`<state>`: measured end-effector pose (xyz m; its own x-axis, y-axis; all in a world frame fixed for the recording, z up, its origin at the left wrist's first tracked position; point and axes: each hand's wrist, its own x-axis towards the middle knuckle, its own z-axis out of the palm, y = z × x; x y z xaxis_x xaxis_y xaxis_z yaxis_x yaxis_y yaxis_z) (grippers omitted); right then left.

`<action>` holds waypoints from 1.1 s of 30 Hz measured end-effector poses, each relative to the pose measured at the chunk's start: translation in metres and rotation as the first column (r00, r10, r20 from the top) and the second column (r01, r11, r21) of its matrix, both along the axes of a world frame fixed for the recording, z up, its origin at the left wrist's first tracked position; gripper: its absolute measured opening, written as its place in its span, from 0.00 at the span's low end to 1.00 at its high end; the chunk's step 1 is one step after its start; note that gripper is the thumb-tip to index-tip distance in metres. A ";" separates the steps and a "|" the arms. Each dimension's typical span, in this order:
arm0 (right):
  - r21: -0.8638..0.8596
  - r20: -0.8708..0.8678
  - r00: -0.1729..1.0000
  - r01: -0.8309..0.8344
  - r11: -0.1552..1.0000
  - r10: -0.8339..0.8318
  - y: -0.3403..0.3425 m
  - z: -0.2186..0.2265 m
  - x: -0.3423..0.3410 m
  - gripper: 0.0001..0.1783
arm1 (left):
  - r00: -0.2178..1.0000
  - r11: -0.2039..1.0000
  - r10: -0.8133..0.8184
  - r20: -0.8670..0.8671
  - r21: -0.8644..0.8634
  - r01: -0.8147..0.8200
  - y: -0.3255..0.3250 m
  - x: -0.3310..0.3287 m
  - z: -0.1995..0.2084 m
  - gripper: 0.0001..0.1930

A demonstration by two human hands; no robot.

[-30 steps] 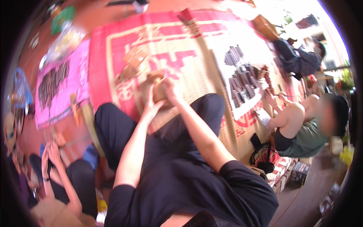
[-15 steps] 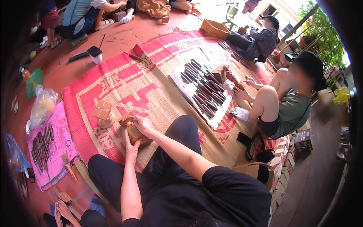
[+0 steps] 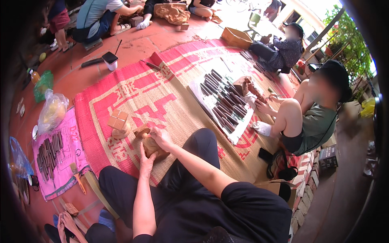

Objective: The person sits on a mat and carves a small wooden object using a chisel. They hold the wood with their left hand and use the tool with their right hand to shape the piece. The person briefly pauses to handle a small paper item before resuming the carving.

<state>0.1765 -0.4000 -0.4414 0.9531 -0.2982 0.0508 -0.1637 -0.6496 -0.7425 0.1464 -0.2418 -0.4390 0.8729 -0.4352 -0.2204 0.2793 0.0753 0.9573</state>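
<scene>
A brown carved piece of wood (image 3: 150,146) stands between my knees over the woven mat. My left hand (image 3: 146,163) is wrapped round its near left side. Against its upper right part, my right hand (image 3: 161,139) is closed, fingers bent together; whatever they hold is too small and hidden to name. The wood's top end shows a flat brown part just left of the right fingers. Beyond it, a tan block marked off in squares (image 3: 118,119) rests on a pale round wooden piece (image 3: 120,133).
The red and tan mat (image 3: 133,93) covers the floor ahead. Many dark-handled carving tools (image 3: 225,97) lie on white cloth; more lie on a pink cloth (image 3: 69,154) beside a brush (image 3: 77,178). A person (image 3: 320,117) sits at right with a wooden carving. Others work further off.
The whole view has shifted slightly right and down. My right fingers sit a little differently at the wood's top; the left hand keeps its hold.
</scene>
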 end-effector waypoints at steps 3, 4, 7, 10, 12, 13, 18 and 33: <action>-0.001 -0.042 0.999 -0.011 1.000 0.011 0.008 0.019 -0.032 0.10 | 0.998 1.000 0.007 0.064 0.018 -0.009 0.001 0.001 -0.007 0.48; -0.030 -0.091 0.996 -0.024 0.999 0.021 0.009 0.009 -0.035 0.10 | 1.000 1.000 -0.003 0.016 0.000 0.003 0.002 0.003 -0.006 0.48; -0.040 -0.020 1.000 0.007 0.999 -0.008 0.011 0.002 -0.018 0.09 | 1.000 0.999 -0.021 -0.015 -0.041 0.020 0.003 0.003 0.000 0.49; -0.004 0.073 0.997 0.037 0.999 -0.036 0.002 -0.020 0.005 0.09 | 1.000 0.999 -0.015 -0.002 -0.035 0.015 -0.001 -0.002 0.001 0.48; -0.030 -0.034 0.999 0.012 0.999 -0.013 -0.003 -0.013 0.010 0.10 | 0.999 1.000 -0.008 0.041 -0.009 0.009 -0.002 0.000 -0.003 0.47; -0.022 -0.034 0.999 0.012 1.000 -0.013 -0.002 -0.005 0.004 0.10 | 0.997 1.000 0.000 0.083 0.030 -0.002 0.002 0.000 -0.005 0.47; -0.018 -0.081 0.996 0.036 0.999 -0.037 0.007 -0.001 -0.027 0.11 | 0.951 0.968 -0.068 0.302 0.252 -0.011 -0.002 -0.006 -0.001 0.50; -0.020 0.001 0.999 0.051 0.999 -0.051 0.019 -0.011 -0.034 0.10 | 0.934 0.942 -0.105 0.341 0.335 -0.016 0.002 -0.015 0.001 0.57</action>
